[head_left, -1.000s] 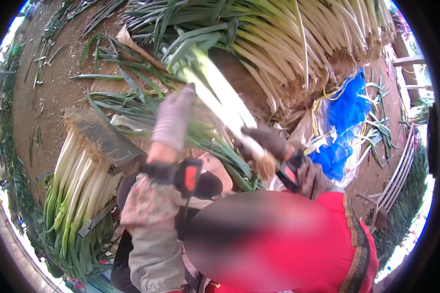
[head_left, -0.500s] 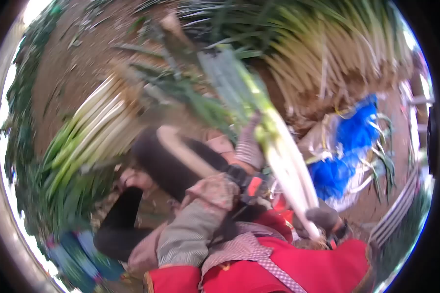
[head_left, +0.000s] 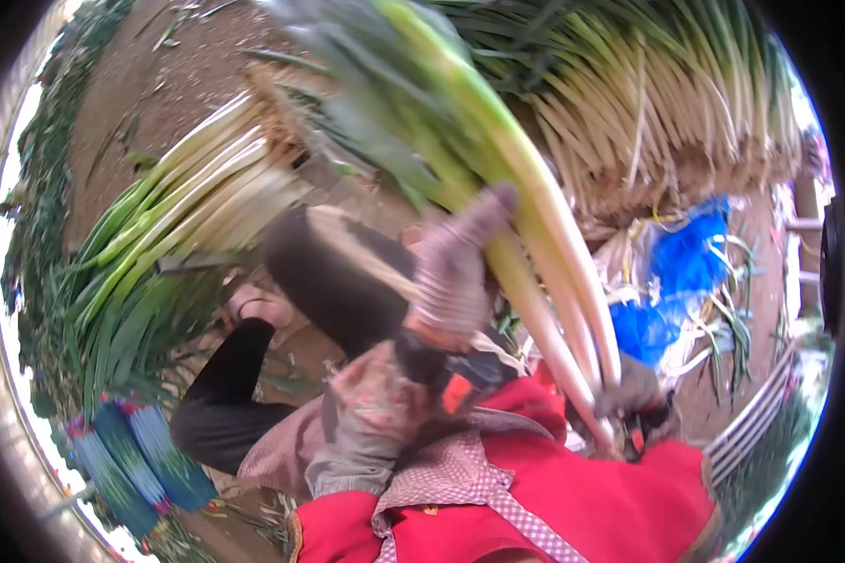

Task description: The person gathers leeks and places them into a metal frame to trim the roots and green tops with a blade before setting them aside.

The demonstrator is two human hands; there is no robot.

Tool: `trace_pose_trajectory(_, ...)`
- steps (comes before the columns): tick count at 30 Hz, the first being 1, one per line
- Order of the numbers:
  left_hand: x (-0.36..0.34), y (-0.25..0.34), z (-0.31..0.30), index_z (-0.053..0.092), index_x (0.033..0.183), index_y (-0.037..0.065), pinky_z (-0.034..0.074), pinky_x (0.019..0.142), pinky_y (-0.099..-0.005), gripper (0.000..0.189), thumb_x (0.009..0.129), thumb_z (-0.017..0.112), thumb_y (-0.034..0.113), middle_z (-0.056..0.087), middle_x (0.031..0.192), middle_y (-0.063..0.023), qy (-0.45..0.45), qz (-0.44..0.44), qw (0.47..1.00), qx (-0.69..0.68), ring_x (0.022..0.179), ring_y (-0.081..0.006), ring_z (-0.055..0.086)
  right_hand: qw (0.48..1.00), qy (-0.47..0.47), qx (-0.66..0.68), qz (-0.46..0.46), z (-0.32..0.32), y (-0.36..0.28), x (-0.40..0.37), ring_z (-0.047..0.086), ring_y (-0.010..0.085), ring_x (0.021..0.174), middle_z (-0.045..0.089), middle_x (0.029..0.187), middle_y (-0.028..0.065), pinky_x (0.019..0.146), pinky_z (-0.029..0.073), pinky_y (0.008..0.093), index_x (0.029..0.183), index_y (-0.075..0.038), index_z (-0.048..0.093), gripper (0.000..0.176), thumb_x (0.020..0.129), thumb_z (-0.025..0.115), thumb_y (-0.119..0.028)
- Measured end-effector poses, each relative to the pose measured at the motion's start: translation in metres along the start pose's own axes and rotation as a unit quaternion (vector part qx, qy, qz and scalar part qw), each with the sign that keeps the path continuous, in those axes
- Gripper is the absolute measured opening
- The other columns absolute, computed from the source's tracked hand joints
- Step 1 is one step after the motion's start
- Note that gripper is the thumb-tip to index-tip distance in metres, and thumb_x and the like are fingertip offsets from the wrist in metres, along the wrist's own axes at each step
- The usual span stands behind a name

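Several long, thick green onions (head_left: 545, 235) slant across the middle, white root ends low right, leafy tops up left and blurred. My left hand (head_left: 455, 267), in a pale striped glove, is closed around the stalks where white turns green. Lower down, near the root ends, my right hand (head_left: 634, 399) in a dark glove grips the same stalks; its fingers are partly hidden. Black straps with red-orange parts circle both wrists. My bent knee (head_left: 333, 281) is left of the onions.
At left lies a pile of clean white-stemmed green onions (head_left: 183, 202). A larger pile with soil-covered roots (head_left: 657, 113) fills the upper right. Blue plastic (head_left: 685, 244) lies at right, near white rails (head_left: 756, 413). Rolls of blue-green tape or twine (head_left: 136, 464) stand lower left.
The held green onions have swung up and closer to the camera. My left hand has risen with them and moved slightly left; my right hand remains by the roots.
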State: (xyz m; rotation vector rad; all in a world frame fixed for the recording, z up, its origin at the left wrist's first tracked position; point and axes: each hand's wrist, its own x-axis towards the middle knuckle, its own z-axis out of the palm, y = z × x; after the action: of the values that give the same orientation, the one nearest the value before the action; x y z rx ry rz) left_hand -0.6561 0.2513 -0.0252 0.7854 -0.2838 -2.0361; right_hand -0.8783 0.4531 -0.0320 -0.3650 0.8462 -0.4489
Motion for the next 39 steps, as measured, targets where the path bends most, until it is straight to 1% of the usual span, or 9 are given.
trace_pose_trajectory(2,0.033,0.025,0.007,0.061,0.124,0.003,0.058,0.084,-0.0339,0.038,0.09,0.074,0.013,0.07,0.105,-0.0078,-0.044,0.102,0.994,0.024,0.093,-0.0193,0.068,0.928,0.14,-0.316,-0.139,-0.023,-0.017,0.043,0.067,0.0171,0.079,0.071,0.089,0.0089,0.073,0.055,0.0356,0.119,0.002,0.065,0.048,0.083,0.079,-0.025)
trace_pose_trajectory(4,0.076,0.045,0.01,0.064,0.119,0.002,0.056,0.084,-0.0345,0.043,0.092,0.075,0.032,0.069,0.105,-0.0077,-0.003,0.138,0.984,0.115,0.093,-0.0199,0.067,0.935,0.216,-0.175,-0.22,-0.014,-0.056,0.08,0.064,0.0154,0.071,0.068,0.081,0.0067,0.065,0.053,0.0329,0.109,0.001,0.067,0.041,0.087,0.072,-0.033)
trace_pose_trajectory(6,0.134,0.046,-0.006,0.063,0.122,0.003,0.057,0.084,-0.0361,0.047,0.09,0.078,0.034,0.069,0.106,-0.0079,0.037,0.113,0.987,0.109,0.093,-0.0215,0.067,0.97,0.063,-0.081,-0.219,-0.04,-0.091,0.121,0.066,0.0164,0.062,0.067,0.083,0.0102,0.05,0.052,0.0285,0.119,0.001,0.06,0.045,0.096,0.066,-0.037)
trace_pose_trajectory(15,0.211,-0.058,-0.151,0.065,0.12,0.004,0.059,0.078,-0.044,0.025,0.097,0.065,0.017,0.07,0.104,-0.0124,0.146,-0.191,0.968,0.067,0.088,-0.0292,0.069,0.979,0.181,0.014,-0.098,-0.112,-0.095,0.244,0.058,0.0119,0.072,0.065,0.085,0.002,0.063,0.045,0.0272,0.11,-0.001,0.07,0.041,0.094,0.07,-0.039)
trace_pose_trajectory(18,0.218,-0.081,-0.18,0.064,0.119,0.002,0.062,0.074,-0.0451,0.027,0.098,0.065,0.019,0.071,0.103,-0.0136,0.136,-0.194,0.966,0.099,0.086,-0.0309,0.07,0.949,0.248,-0.188,-0.051,-0.115,-0.067,0.231,0.054,0.0115,0.073,0.062,0.086,0.0013,0.062,0.044,0.0284,0.112,-0.002,0.071,0.043,0.096,0.066,-0.041)
trace_pose_trajectory(27,0.226,-0.076,-0.162,0.06,0.122,-0.002,0.052,0.058,-0.0404,0.048,0.09,0.077,0.03,0.07,0.094,-0.0138,0.179,-0.216,0.93,0.238,0.069,-0.0261,0.065,0.959,0.258,-0.093,-0.075,-0.067,-0.073,0.212,0.064,0.0124,0.076,0.069,0.093,0.0055,0.067,0.051,0.0293,0.111,0.002,0.066,0.045,0.085,0.076,-0.033)
trace_pose_trajectory(31,0.214,-0.063,-0.153,0.064,0.113,-0.007,0.054,0.06,-0.0414,0.043,0.091,0.072,0.03,0.071,0.086,-0.017,0.186,-0.059,0.834,0.517,0.067,-0.0255,0.068,0.832,0.369,-0.406,-0.087,-0.091,-0.056,0.231,0.072,0.0341,0.085,0.071,0.092,0.0253,0.083,0.054,0.0407,0.115,0.002,0.065,0.061,0.072,0.077,-0.039)
trace_pose_trajectory(35,0.223,-0.066,-0.185,0.068,0.099,-0.009,0.056,0.072,-0.0398,0.027,0.092,0.065,0.017,0.071,0.083,-0.0215,0.154,-0.02,0.813,0.561,0.076,-0.0306,0.071,0.711,0.487,-0.505,-0.046,-0.08,-0.051,0.226,0.07,0.0432,0.092,0.072,0.096,0.0265,0.088,0.053,0.0486,0.117,0.0,0.063,0.054,0.078,0.07,-0.037)
trace_pose_trajectory(39,0.21,-0.055,-0.16,0.067,0.097,-0.005,0.056,0.058,-0.0387,0.016,0.091,0.061,0.009,0.069,0.08,-0.0195,0.237,-0.052,0.845,0.476,0.068,-0.0221,0.068,0.728,0.481,-0.486,-0.056,-0.08,-0.058,0.217,0.07,0.0409,0.09,0.071,0.096,0.0246,0.08,0.054,0.0475,0.112,-0.001,0.066,0.05,0.078,0.071,-0.038)
